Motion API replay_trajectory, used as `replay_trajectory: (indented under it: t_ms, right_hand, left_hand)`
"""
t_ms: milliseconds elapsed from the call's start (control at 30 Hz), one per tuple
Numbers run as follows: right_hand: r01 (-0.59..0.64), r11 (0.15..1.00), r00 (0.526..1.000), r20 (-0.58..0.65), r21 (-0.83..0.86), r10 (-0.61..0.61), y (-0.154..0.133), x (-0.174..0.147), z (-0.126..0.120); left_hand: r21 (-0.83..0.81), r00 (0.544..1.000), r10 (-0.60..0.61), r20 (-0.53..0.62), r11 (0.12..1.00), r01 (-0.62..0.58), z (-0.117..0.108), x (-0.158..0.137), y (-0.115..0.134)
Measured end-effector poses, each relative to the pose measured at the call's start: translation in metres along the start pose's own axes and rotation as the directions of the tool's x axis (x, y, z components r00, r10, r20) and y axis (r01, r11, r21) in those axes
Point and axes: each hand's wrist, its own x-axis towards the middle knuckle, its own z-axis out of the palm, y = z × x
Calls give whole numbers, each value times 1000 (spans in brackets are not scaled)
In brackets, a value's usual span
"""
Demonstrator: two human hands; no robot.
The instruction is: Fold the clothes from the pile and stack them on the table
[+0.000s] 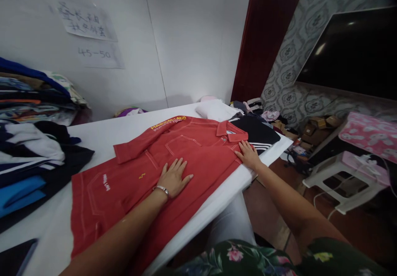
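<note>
A red long-sleeved shirt jacket (198, 166) lies spread across the white-covered table (93, 137), its collar towards the right. White stitching outlines its pockets, and yellow lettering runs along the far sleeve. My left hand (175, 178), with a bracelet at the wrist, rests flat on the middle of the garment, fingers spread. Near the collar, my right hand (248, 156) lies on the shoulder edge with its fingers stretched out. Whether cloth is tucked under the right fingertips is hidden. Beyond that hand is a folded black garment with white stripes (256, 133).
Piled clothes (34, 94) stand at the left, with dark and blue garments (27, 191) in front. White cloth (215, 109) lies at the far end. Right of the table are a white plastic stool (338, 181), cardboard boxes (319, 131) and a wall-mounted television (350, 54).
</note>
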Motion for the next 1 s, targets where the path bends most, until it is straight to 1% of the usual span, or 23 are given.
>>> replay_trajectory:
  t_ms: [100, 167, 200, 233, 300, 367, 433, 500, 567, 667, 767, 833, 933, 1000]
  right_hand:
    - [-20, 1000, 1000, 10, -23, 20, -4, -2, -1]
    - [-19, 999, 1000, -5, -47, 19, -14, -3, -4]
    - [0, 999, 1000, -24, -48, -1, -22, -4, -6]
    - [38, 999, 998, -50, -39, -40, -32, -4, -7]
    - [172, 985, 979, -109, 7, -170, -56, -3, -9]
    - [333, 941, 934, -152, 54, -322, -85, 0, -9]
    - [457, 886, 882, -173, 82, -439, -112, 5, -6]
    - [519, 849, 850, -158, 99, -502, -134, 12, 1]
    - [528, 842, 849, -97, 113, -520, -146, 18, 12]
    - [520, 845, 853, -16, 125, -522, -149, 24, 33]
    - [524, 841, 850, -26, 132, -526, -142, 27, 47]
    - [533, 834, 845, -33, 142, -534, -139, 27, 50]
    - [540, 826, 839, -32, 160, -543, -136, 28, 50]
    - [539, 826, 840, -33, 168, -541, -135, 28, 49]
  left_hand:
    - [-23, 1000, -8, 2, 1000, 8, 0, -1, 1]
    - [-41, 1000, -17, 14, 999, 18, -1, -3, 2]
    - [-51, 1000, -21, 22, 998, 22, -2, -4, 3]
    - [-62, 999, -24, 29, 998, 26, -3, -5, 4]
    - [-84, 999, -26, 39, 996, 29, -4, -7, 5]
    - [-108, 998, -32, 53, 993, 38, -3, -9, 5]
    - [-129, 998, -36, 59, 991, 44, -1, -9, 4]
    - [-147, 998, -37, 54, 988, 45, 0, -10, 2]
    - [-167, 998, -38, 42, 985, 45, 1, -11, 2]
    - [-195, 998, -37, 57, 980, 47, -2, -12, -1]
    - [-185, 994, -49, 97, 980, 67, -12, -15, -12]
    - [-163, 986, -109, 128, 978, 129, -19, -20, -25]
    - [-153, 956, -232, 180, 953, 260, -28, -28, -52]
    - [-147, 944, -279, 178, 941, 306, -31, -33, -72]
